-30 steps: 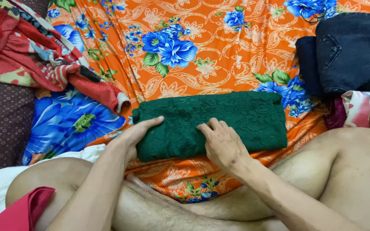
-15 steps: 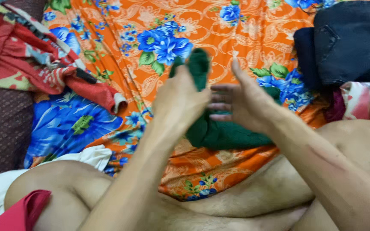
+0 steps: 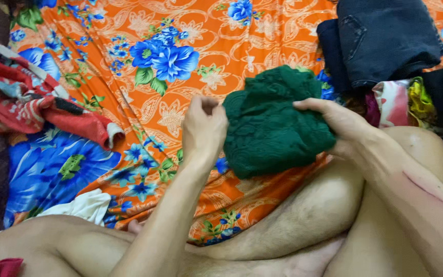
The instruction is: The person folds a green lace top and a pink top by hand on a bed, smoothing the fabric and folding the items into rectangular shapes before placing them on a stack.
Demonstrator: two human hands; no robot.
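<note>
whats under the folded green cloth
The green cloth, held by the left hand and right hand, sits over the orange floral sheet; the part directly beneath is covered.

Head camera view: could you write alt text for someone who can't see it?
Two bare hands hold a folded green cloth above an orange and blue floral sheet: the left hand grips its left edge, the right hand its right side. Dark folded clothes lie top right, a red patterned cloth at left.
</note>
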